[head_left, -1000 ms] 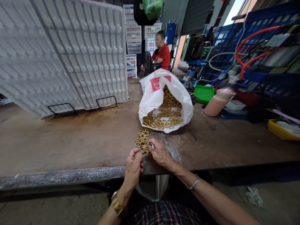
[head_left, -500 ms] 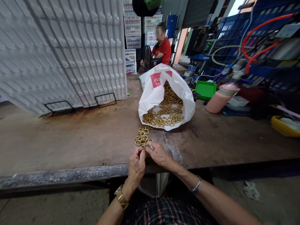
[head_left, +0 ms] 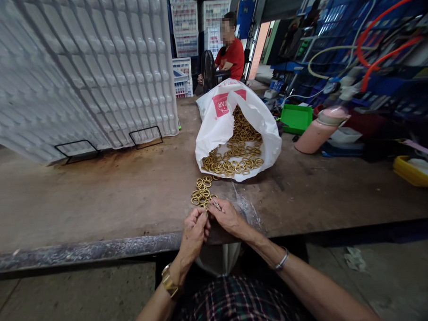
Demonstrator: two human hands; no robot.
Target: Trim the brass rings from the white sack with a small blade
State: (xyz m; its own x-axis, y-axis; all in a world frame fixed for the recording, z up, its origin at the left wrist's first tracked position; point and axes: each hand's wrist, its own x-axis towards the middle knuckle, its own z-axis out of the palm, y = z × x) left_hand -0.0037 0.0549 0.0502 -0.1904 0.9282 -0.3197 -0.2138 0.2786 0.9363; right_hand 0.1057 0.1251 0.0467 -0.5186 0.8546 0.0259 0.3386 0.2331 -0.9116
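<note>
At the table's front edge my left hand is closed, its thumb and forefinger pinching what looks like a brass-coloured ring. Right beside it my right hand is closed around a small thin metal tool, whose kind I cannot make out. The fingertips of both hands meet and partly hide the ring. Just beyond them lies a small pile of brass-coloured rings. Behind the pile a white plastic bag with red print lies with its mouth toward me, holding many more rings.
Tall white ribbed plastic panels stand on the left of the brown table, propped by black wire stands. On the right are a green tray, a pink bottle and a yellow tray. A person in red sits beyond.
The view has tilted down and shifted slightly. My hands stay together near the pile, with small movements of the fingers; a ring now shows more clearly at the fingertips.
</note>
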